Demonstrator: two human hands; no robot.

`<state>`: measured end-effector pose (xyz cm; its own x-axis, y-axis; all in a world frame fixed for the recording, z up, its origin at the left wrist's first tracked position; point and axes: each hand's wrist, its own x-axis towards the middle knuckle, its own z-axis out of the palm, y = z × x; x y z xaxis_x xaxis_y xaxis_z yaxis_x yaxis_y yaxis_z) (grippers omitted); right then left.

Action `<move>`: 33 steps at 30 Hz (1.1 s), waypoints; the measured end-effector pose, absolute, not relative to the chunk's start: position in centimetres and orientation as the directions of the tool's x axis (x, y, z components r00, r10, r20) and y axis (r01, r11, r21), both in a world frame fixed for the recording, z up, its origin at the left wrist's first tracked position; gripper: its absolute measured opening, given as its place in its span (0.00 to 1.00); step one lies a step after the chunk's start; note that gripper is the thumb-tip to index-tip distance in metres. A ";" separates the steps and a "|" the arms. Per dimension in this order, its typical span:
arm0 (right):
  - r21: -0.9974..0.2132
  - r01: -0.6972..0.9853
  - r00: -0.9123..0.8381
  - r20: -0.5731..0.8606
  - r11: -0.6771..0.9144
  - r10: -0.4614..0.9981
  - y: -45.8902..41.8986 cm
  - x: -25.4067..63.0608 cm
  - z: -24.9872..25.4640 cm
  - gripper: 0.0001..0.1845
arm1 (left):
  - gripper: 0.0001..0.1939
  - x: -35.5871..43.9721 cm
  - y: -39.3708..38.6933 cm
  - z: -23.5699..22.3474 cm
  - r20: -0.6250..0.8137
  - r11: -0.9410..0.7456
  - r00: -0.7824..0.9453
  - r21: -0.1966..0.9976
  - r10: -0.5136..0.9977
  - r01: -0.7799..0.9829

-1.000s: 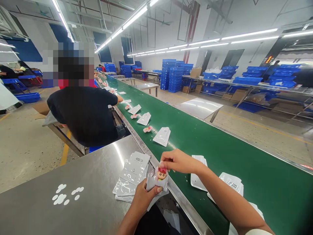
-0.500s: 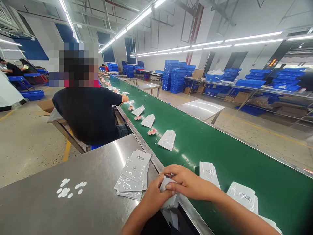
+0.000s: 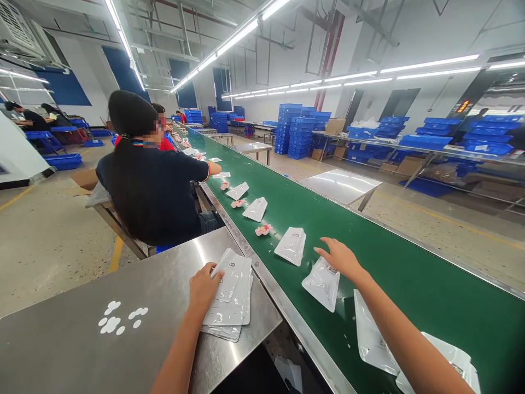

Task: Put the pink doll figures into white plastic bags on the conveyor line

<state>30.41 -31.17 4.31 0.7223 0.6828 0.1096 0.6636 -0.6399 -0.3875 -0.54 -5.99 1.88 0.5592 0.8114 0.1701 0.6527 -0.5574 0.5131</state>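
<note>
My left hand [image 3: 204,285] rests on a stack of flat white pouches [image 3: 229,298] on the steel table [image 3: 82,339], its fingers curled over the top pouch's edge. My right hand [image 3: 339,256] hovers open over the green conveyor belt [image 3: 410,284], fingers spread, just above a filled white pouch [image 3: 322,283] that lies on the belt. Another white pouch [image 3: 291,247] and a small pink toy [image 3: 263,230] lie further up the belt. More filled pouches [image 3: 371,334] lie on the belt by my right forearm.
A person in a black top [image 3: 151,191] sits at the table ahead on the left, one hand on the belt. More pouches [image 3: 255,209] and pink toys dot the belt beyond. Blue crates [image 3: 295,131] and steel tables stand across the aisle.
Both hands were pushing a small figure into a pouch. Now the filled pouch lies on the belt, my right hand is off it, and my left hand has moved to the pouch stack.
</note>
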 end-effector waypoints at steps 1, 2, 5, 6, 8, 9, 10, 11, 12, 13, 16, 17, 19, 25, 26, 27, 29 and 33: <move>-0.383 0.713 0.679 0.171 -0.587 0.714 -30.3 29.4 4.8 0.23 | 0.16 -0.7 -6.1 1.9 0.182 -0.561 0.557 0.517 0.810 0.647; -0.394 0.764 0.618 0.221 -0.511 0.754 -29.3 28.1 5.3 0.21 | 0.17 -0.9 -6.3 2.1 0.197 -0.566 0.555 0.518 0.808 0.641; -0.492 0.850 0.380 0.327 -0.188 0.865 -25.6 23.3 7.0 0.19 | 0.19 -1.6 -7.5 2.9 0.246 -0.585 0.544 0.506 0.802 0.633; -0.516 0.854 0.293 0.368 -0.068 0.882 -24.5 21.6 7.5 0.21 | 0.18 -2.0 -8.2 3.3 0.253 -0.585 0.540 0.510 0.803 0.631; -0.520 0.843 0.131 0.443 0.135 0.887 -22.7 18.8 8.4 0.26 | 0.17 -2.9 -9.8 4.5 0.225 -0.561 0.539 0.559 0.812 0.611; -0.511 0.834 0.061 0.464 0.211 0.883 -22.2 17.6 8.8 0.25 | 0.16 -3.4 -10.7 5.1 0.182 -0.529 0.545 0.607 0.818 0.592; -0.497 0.825 0.000 0.472 0.267 0.881 -22.0 16.7 9.1 0.21 | 0.16 -4.0 -11.6 5.9 0.120 -0.485 0.560 0.666 0.820 0.567; -0.484 0.819 -0.055 0.467 0.307 0.883 -22.0 15.9 9.4 0.15 | 0.19 -4.7 -12.4 6.6 0.044 -0.428 0.585 0.727 0.810 0.537; -0.469 0.817 -0.105 0.451 0.336 0.886 -22.2 15.3 9.7 0.11 | 0.22 -5.2 -13.1 7.3 -0.032 -0.371 0.628 0.783 0.777 0.499; -0.451 0.817 -0.153 0.429 0.358 0.890 -22.6 14.8 10.0 0.09 | 0.25 -5.7 -13.6 7.8 -0.107 -0.316 0.690 0.832 0.716 0.456; -0.422 0.801 -0.296 0.336 0.424 0.894 -23.4 14.2 10.6 0.07 | 0.26 -5.8 -14.7 8.2 -0.262 -0.164 0.850 0.914 0.457 0.371; -0.453 0.774 -0.337 0.295 0.441 0.894 -23.4 14.5 10.7 0.07 | 0.24 -5.3 -14.9 7.9 -0.286 -0.115 0.861 0.925 0.421 0.363; -0.596 0.722 -0.305 0.184 0.353 0.934 -22.7 16.0 10.7 0.06 | 0.23 -3.9 -15.4 6.6 -0.311 0.002 0.837 0.938 0.449 0.348; -0.697 0.577 0.543 -0.063 -0.426 0.838 -20.0 25.6 8.7 0.19 | 0.23 -0.9 -17.1 2.6 -0.284 0.293 0.679 0.950 0.677 0.105; -0.693 0.573 0.551 -0.070 -0.438 0.832 -19.7 26.7 8.1 0.20 | 0.22 -0.9 -17.2 2.2 -0.285 0.308 0.667 0.947 0.689 0.088; -0.695 0.567 0.551 -0.079 -0.442 0.831 -19.5 27.3 7.5 0.20 | 0.22 -0.9 -17.3 1.8 -0.280 0.309 0.661 0.948 0.696 0.076; -0.712 0.564 0.542 -0.061 -0.417 0.838 -19.0 27.3 6.6 0.18 | 0.22 -1.0 -17.4 1.3 -0.243 0.269 0.664 0.961 0.707 0.065; -0.760 0.593 0.494 0.085 -0.264 0.866 -19.1 24.1 6.6 0.14 | 0.22 -0.8 -17.4 0.9 -0.178 0.176 0.677 0.982 0.714 0.072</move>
<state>24.08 -19.14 6.59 0.4936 0.8656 0.0846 0.5934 -0.2641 -0.7604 -0.82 -17.41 0.89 0.6770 0.7142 -0.1775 0.0721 0.1757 0.9818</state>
